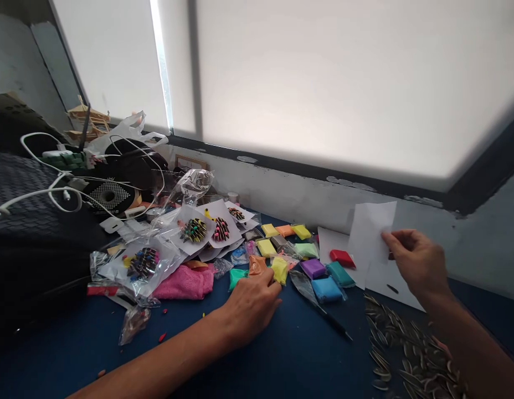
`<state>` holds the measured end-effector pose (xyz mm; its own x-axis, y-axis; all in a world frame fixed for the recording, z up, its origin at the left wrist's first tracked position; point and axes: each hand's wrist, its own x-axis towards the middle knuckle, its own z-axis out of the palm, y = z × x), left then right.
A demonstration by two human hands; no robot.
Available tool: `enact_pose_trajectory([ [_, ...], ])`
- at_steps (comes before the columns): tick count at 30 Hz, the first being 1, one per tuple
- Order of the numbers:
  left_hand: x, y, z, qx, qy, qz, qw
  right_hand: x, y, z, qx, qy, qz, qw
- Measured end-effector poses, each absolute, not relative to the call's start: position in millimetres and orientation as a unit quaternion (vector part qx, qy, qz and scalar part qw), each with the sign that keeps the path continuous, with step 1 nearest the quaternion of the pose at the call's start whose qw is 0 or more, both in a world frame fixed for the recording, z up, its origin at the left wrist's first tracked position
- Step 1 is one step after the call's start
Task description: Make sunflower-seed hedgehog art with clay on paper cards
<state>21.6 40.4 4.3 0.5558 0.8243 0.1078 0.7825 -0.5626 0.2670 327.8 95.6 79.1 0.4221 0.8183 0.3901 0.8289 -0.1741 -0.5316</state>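
Observation:
My right hand pinches the edge of a white paper sheet between thumb and fingers and holds it upright. Below it, another white sheet lies on the table with one dark seed on it. My left hand is closed, palm down, over the middle of the table. Its fingertips are right at an orange-brown clay packet and a yellow clay packet; whatever they grip is hidden. Nearby lie a purple packet, a blue packet and a red packet.
Striped sunflower seeds spread across the front right. A black-handled pointed tool lies mid-table. At left are seed-and-clay figures on paper, a pink cloth, plastic bags and white cables. A wall and window blind stand behind.

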Motion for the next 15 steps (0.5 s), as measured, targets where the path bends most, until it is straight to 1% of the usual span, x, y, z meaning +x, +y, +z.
enact_pose_trajectory([
  [2,20,40,6,0.878,0.451,0.127,0.098,313,75,76,-0.724,-0.589,0.002,0.359],
  [5,17,43,7,0.875,0.444,0.159,0.11,286,35,64,-0.642,-0.677,-0.03,0.359],
  [8,10,49,5,0.863,0.445,0.2,0.131,258,-5,44,-0.539,-0.774,-0.073,0.323],
  [10,6,54,3,0.852,0.446,0.232,0.147,242,-27,28,-0.442,-0.844,-0.127,0.276],
  [15,2,56,3,0.832,0.441,0.285,0.182,211,-64,-4,-0.344,-0.895,-0.179,0.221],
])
